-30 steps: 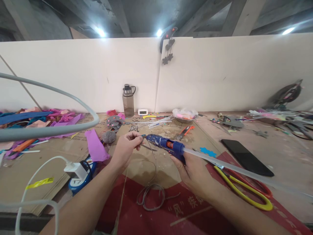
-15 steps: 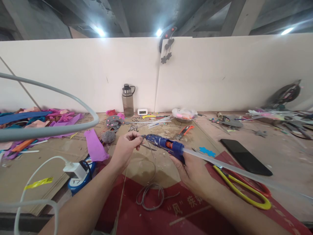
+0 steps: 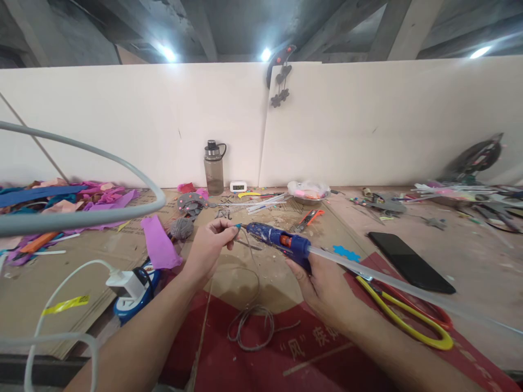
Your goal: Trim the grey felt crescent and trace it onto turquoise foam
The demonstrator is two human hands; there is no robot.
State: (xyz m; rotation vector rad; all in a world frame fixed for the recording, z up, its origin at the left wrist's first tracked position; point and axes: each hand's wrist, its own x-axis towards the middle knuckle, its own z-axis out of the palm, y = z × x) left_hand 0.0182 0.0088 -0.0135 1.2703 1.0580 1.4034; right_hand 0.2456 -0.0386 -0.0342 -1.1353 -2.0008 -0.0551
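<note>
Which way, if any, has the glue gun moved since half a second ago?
Yes: the glue gun has shifted slightly right, away from the left hand, judged against the bottle.

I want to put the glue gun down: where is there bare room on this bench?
The tabletop right of the black phone is largest and nearly bare. The cardboard left of the white cable, nearer than the fabric pile, is another. Crowded: along the white panel, and around the right hand and glue gun, between yarn coil and scissors.

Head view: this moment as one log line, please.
left hand: pinches teal bit | right hand: holds glue gun | cord: loosely coiled
</note>
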